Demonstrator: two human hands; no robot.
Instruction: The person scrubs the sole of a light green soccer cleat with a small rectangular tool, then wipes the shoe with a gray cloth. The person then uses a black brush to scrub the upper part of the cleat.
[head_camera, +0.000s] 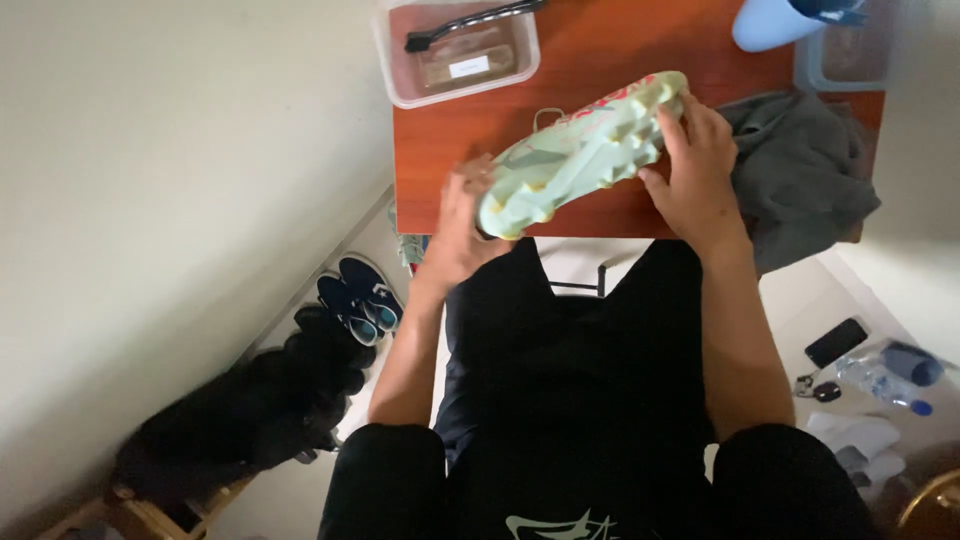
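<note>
Reddish-brown wooden table (600, 50) set against a pale wall, and above its near edge sits a pale mint-green football boot (575, 150), sole up, studs showing, pinkish-red marks along its side. The left hand (460, 225) is wrapped round one end, the right hand (695, 170) grips the other. Behind it, a clear plastic tub (400, 75) with a black brush (470, 22) across the rim. A grey cloth (800, 170) lies crumpled just beside the right hand; dark shoes (358, 300) on the floor

Pale green studded shoe (580, 150) with pink markings; grey cloth (800, 170).
</note>
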